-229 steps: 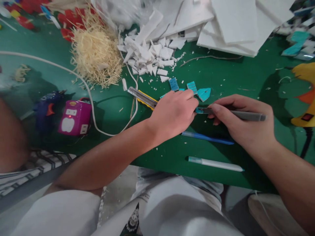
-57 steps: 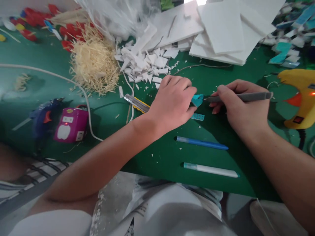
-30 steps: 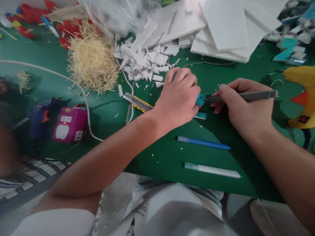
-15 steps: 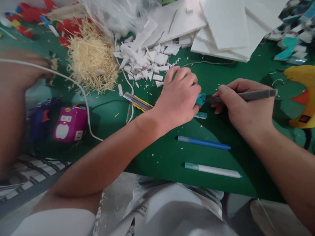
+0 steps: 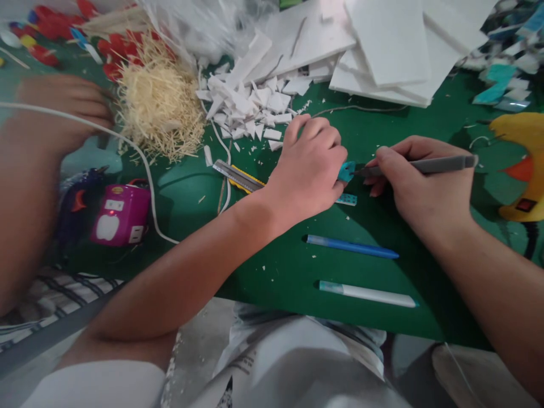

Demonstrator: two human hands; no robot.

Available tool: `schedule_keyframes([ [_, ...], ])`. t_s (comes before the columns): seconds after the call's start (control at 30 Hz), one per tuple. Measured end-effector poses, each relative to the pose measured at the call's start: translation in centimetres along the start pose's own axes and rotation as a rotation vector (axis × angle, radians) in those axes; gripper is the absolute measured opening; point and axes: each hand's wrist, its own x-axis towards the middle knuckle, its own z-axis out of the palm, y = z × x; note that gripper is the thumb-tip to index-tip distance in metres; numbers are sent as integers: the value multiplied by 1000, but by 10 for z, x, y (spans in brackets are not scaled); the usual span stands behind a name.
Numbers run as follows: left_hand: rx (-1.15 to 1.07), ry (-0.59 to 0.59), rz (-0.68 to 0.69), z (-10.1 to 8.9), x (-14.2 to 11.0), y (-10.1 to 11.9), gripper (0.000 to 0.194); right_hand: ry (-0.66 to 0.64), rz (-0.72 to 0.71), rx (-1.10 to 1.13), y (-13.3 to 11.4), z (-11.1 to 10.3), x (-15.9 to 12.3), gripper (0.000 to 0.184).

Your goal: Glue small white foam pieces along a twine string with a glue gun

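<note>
My left hand (image 5: 308,167) pinches a small teal foam piece (image 5: 346,170) and holds it on the green table (image 5: 276,266). My right hand (image 5: 419,190) grips a grey pen (image 5: 429,165) with its tip touching that piece. A teal dotted strip (image 5: 346,199) lies just below my left hand. A yellow utility knife (image 5: 238,177) lies to the left of my left wrist.
A blue pen (image 5: 352,247) and a white marker (image 5: 368,294) lie near the front edge. White foam scraps (image 5: 249,107), foam sheets (image 5: 382,45) and straw (image 5: 159,105) sit at the back. A purple power strip (image 5: 117,214) and another person's hand (image 5: 63,110) are left; a yellow glue gun (image 5: 525,170) is right.
Another person's arm has come in from the left and reached toward the straw. My left hand swapped the dotted strip for the teal piece; both hands now stay nearly still.
</note>
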Motion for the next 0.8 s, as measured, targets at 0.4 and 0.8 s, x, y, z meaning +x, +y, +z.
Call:
schedule_keyframes([
  [0.4, 41, -9, -25, -14, 0, 6, 19, 118, 35, 171, -12, 2, 0, 35],
  [0.8, 241, -234, 121, -51, -53, -3, 13, 106, 5, 165, -5, -4, 0, 28],
])
